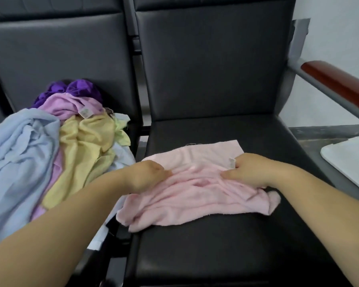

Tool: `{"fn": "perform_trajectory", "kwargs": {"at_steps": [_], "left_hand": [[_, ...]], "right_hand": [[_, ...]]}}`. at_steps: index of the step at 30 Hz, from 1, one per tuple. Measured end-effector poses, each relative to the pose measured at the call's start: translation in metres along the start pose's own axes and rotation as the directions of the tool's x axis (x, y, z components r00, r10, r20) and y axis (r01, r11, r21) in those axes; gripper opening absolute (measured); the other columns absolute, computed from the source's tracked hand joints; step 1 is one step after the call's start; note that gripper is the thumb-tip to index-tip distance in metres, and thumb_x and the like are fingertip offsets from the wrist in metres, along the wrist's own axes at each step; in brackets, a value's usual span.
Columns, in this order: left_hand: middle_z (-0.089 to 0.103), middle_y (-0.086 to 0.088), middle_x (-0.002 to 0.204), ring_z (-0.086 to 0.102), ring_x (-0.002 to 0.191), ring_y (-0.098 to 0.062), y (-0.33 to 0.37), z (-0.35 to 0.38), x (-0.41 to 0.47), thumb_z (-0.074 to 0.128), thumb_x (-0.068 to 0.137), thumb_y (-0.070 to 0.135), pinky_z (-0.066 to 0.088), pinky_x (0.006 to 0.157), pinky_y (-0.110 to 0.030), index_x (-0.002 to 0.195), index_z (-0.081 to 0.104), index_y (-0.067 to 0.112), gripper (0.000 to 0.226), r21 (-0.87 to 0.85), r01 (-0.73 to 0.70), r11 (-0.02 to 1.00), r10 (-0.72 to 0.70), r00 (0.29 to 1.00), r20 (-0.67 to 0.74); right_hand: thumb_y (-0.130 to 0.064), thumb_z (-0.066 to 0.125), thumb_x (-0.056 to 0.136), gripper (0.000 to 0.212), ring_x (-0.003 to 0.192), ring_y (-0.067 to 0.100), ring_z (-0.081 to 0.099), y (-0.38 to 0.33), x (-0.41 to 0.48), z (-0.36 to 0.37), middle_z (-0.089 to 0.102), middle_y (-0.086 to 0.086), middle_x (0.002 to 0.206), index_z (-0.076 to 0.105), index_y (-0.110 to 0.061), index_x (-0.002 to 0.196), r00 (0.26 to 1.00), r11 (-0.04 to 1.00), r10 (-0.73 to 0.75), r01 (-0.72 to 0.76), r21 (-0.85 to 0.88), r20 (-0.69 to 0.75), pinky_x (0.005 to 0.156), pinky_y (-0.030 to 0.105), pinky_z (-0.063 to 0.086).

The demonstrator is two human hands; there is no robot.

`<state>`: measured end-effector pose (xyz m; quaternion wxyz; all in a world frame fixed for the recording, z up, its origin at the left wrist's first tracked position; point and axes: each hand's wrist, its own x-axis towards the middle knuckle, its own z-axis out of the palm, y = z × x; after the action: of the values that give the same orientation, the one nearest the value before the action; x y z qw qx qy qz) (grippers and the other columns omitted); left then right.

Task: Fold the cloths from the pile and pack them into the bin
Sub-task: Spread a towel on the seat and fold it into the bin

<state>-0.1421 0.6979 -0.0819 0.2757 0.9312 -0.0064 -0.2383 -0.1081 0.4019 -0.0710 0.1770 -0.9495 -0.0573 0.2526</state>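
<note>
While the pink cloth (195, 193) lies rumpled on the black seat (216, 245), we see the left hand (147, 175) & right hand (251, 170) w/ fingers curled, gripping its fabric. The pile (50, 152) sits just left, on the next seat.

Bears a rumpled pink cloth (195, 195) on the right black padded seat (216, 249); holds a heap of coloured cloths (85, 141) on the left seat (60, 54).
</note>
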Motion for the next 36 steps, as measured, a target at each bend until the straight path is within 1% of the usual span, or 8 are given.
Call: {"fn": "perform_trajectory", "kwargs": {"at_steps": [3, 5, 8, 12, 14, 20, 28, 36], "left_hand": [[0.077, -0.003, 0.088, 0.074, 0.087, -0.031, -0.005, -0.003, -0.010, 0.068, 0.083, 0.052, 0.060, 0.087, -0.051, 0.086, 0.074, 0.016, 0.036, -0.036, 0.046, 0.998, -0.032, 0.948, 0.317], [0.077, -0.007, 0.098, 0.074, 0.095, -0.030, -0.007, -0.002, -0.017, 0.067, 0.086, 0.050, 0.057, 0.091, -0.058, 0.095, 0.077, 0.019, 0.034, -0.050, 0.043, 0.998, -0.021, 0.926, 0.377], [0.067, -0.020, 0.093, 0.063, 0.081, -0.034, -0.015, -0.003, -0.018, 0.060, 0.092, 0.057, 0.056, 0.075, -0.047, 0.092, 0.070, 0.011, 0.046, -0.089, 0.077, 0.993, -0.052, 0.967, 0.248], [0.071, 0.000, 0.100, 0.066, 0.093, -0.020, -0.021, -0.006, -0.019, 0.052, 0.102, 0.048, 0.054, 0.094, -0.038, 0.098, 0.072, 0.016, 0.038, -0.108, 0.092, 0.990, -0.079, 0.990, 0.117], [0.073, 0.002, 0.110, 0.067, 0.105, -0.017, -0.018, -0.007, -0.019, 0.052, 0.103, 0.041, 0.052, 0.099, -0.034, 0.106, 0.073, 0.018, 0.031, -0.138, 0.106, 0.985, -0.098, 0.993, 0.067], [0.069, -0.001, 0.096, 0.062, 0.090, -0.015, -0.020, -0.006, -0.012, 0.051, 0.103, 0.038, 0.043, 0.068, -0.019, 0.098, 0.071, 0.016, 0.030, 0.069, 0.146, 0.987, -0.133, 0.978, -0.160], [0.060, 0.003, 0.068, 0.053, 0.064, -0.012, -0.027, -0.004, -0.001, 0.051, 0.102, 0.028, 0.038, 0.057, -0.024, 0.073, 0.061, 0.019, 0.032, 0.064, 0.164, 0.984, -0.144, 0.959, -0.243], [0.065, -0.005, 0.075, 0.054, 0.067, -0.018, -0.029, -0.003, 0.004, 0.048, 0.102, 0.023, 0.041, 0.058, -0.027, 0.071, 0.059, 0.016, 0.033, 0.063, 0.194, 0.979, -0.168, 0.941, -0.293]], "right_hand": [[-0.067, 0.074, 0.076, 0.063, 0.075, 0.021, 0.063, 0.004, -0.008, -0.003, 0.076, 0.015, 0.095, 0.074, -0.008, 0.100, 0.965, 0.996, 0.082, -0.074, -0.041, 0.250, 0.072, 0.036, 0.048], [-0.068, 0.079, 0.064, 0.069, 0.080, 0.023, 0.067, 0.007, -0.013, -0.004, 0.077, 0.015, 0.105, 0.075, -0.008, 0.097, 0.941, 0.997, 0.079, -0.079, -0.013, 0.329, 0.078, 0.037, 0.052], [-0.066, 0.081, 0.064, 0.060, 0.095, 0.026, 0.075, 0.012, -0.014, -0.007, 0.079, 0.003, 0.101, 0.078, -0.018, 0.101, 0.963, 0.995, 0.064, -0.080, 0.051, 0.262, 0.094, 0.045, 0.060], [-0.041, 0.081, 0.082, 0.017, 0.080, 0.017, 0.067, 0.017, -0.012, -0.012, 0.076, -0.001, 0.095, 0.079, -0.027, 0.091, 0.996, 0.970, 0.066, -0.076, 0.229, 0.052, 0.067, 0.031, 0.055], [-0.028, 0.082, 0.082, 0.011, 0.086, 0.016, 0.068, 0.020, -0.007, -0.009, 0.075, -0.002, 0.098, 0.078, -0.026, 0.092, 0.995, 0.957, 0.081, -0.060, 0.284, -0.065, 0.073, 0.032, 0.057], [-0.021, 0.078, 0.088, 0.008, 0.092, 0.014, 0.065, 0.025, 0.006, -0.004, 0.071, -0.008, 0.100, 0.075, -0.029, 0.088, 0.955, 0.958, 0.109, -0.026, 0.285, -0.277, 0.082, 0.036, 0.058], [-0.024, 0.084, 0.077, 0.030, 0.098, 0.013, 0.063, 0.021, 0.004, -0.007, 0.065, -0.010, 0.108, 0.072, -0.030, 0.103, 0.990, 0.977, 0.033, -0.003, 0.214, -0.135, 0.087, 0.034, 0.056], [-0.022, 0.073, 0.082, 0.039, 0.100, 0.011, 0.060, 0.025, 0.010, -0.005, 0.060, -0.013, 0.117, 0.064, -0.036, 0.117, 0.981, 0.993, -0.050, 0.069, 0.096, -0.189, 0.086, 0.033, 0.055]]}}
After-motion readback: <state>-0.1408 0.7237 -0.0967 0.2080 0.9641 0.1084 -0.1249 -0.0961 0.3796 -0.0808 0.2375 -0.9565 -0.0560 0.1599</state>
